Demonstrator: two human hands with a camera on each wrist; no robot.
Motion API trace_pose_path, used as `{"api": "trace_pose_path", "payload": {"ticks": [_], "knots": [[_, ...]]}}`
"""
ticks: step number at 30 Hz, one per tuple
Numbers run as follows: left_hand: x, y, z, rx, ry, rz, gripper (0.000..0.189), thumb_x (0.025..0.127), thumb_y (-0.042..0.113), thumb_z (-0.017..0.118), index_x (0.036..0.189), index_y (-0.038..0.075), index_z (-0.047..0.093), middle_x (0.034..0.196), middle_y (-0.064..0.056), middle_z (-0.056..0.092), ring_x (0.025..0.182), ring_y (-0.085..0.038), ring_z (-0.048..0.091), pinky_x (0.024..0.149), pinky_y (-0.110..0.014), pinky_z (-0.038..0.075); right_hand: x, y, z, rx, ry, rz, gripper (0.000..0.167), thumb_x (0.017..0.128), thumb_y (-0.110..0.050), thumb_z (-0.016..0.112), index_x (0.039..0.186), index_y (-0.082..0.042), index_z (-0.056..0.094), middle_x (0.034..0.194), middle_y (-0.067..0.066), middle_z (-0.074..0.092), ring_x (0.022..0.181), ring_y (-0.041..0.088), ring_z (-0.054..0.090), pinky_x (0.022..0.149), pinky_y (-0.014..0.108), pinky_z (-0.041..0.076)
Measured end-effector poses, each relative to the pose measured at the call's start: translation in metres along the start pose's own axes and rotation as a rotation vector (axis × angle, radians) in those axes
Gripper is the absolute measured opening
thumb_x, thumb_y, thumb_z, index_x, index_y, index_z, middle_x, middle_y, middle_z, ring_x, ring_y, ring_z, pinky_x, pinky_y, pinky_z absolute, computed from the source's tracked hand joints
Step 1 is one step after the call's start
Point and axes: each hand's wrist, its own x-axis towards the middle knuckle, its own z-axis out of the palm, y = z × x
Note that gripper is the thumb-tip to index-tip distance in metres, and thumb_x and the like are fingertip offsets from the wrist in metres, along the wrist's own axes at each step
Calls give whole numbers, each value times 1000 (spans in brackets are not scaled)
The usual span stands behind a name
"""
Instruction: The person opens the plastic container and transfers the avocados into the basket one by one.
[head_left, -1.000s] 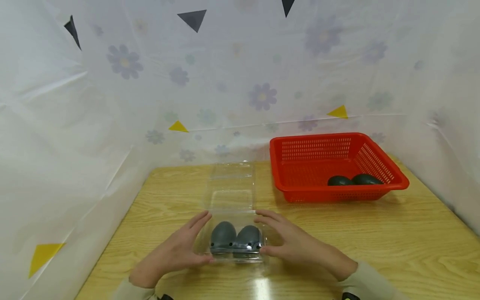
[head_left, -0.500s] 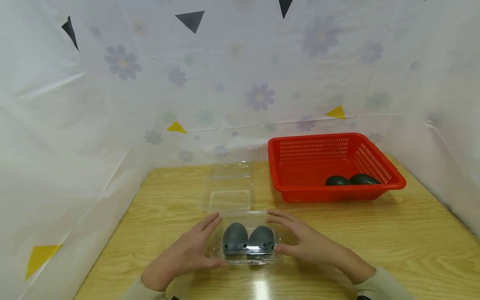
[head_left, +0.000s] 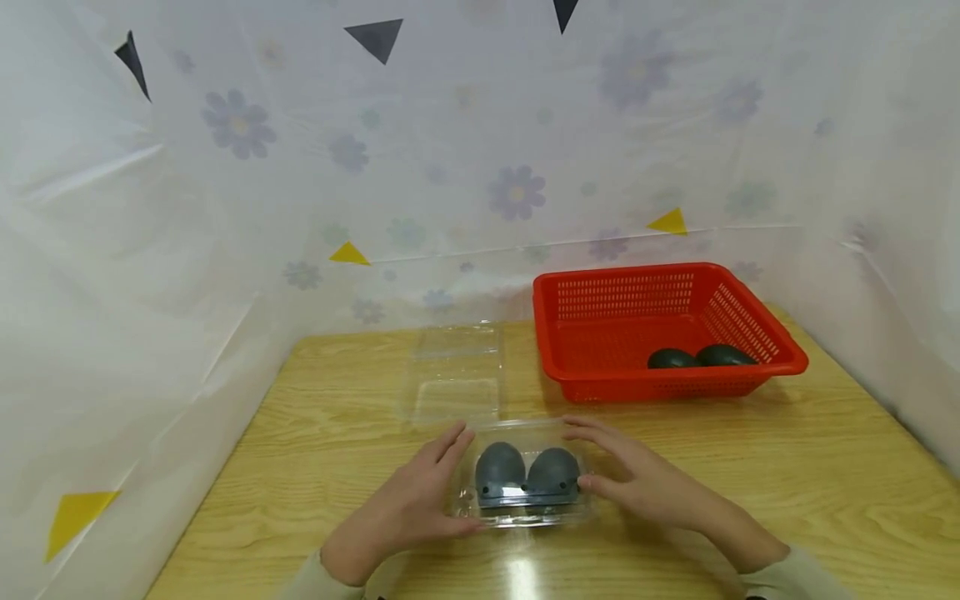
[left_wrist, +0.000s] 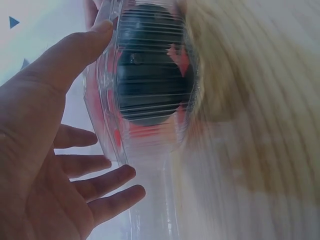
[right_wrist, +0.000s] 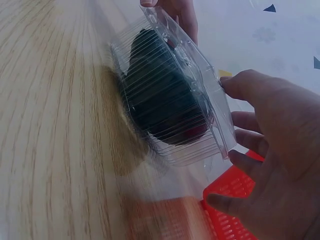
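A clear plastic clamshell box sits close over the table, its lid down over two dark avocados. My left hand holds its left end, thumb at the near rim and fingers toward the far edge. At the other end, my right hand holds the box the same way, thumb against the rim. The left wrist view shows the left thumb on the rim and the other fingers spread beside the box's end. Ribbed side walls partly blur the avocados in both wrist views.
A red slotted basket stands at the back right with two dark avocados inside. Behind the box lies another clear plastic container. A white flowered sheet encloses the back and sides of the wooden table.
Both hands have moved right together, carrying the clamshell box with its avocados along. The basket and the rear container keep their places.
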Motion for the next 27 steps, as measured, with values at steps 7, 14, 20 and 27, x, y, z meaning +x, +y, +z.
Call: {"api": "trace_pose_path", "payload": {"ticks": [7,14,20,27], "knots": [[9,11,5,-34,-15,-5,108,78,61,76,157,6,26,164,-12,24,143,-32,39,110,-47,44,-9,7,-8,16,13,8,57,96,-42,63,148,-29,45,160,-3,34,143,38,36,104,71,37],[20,21,10,-15,31,39,108,74,57,81,154,6,30,160,-19,30,140,-35,42,110,-47,44,-18,13,-16,-16,23,12,54,97,-39,62,148,-30,45,160,-7,33,143,22,39,106,52,47],[31,32,14,-16,29,42,105,74,55,82,153,11,29,159,-22,30,140,-37,42,110,-49,44,-25,20,-25,7,31,-8,53,98,-29,63,148,-28,45,160,-2,34,137,-8,34,106,39,49],[40,42,17,-18,-19,8,103,76,56,80,154,15,27,161,-20,26,141,-38,41,111,-51,43,-32,24,-31,12,49,-11,53,98,-26,62,148,-22,46,160,2,34,136,-12,33,105,33,49]]}}
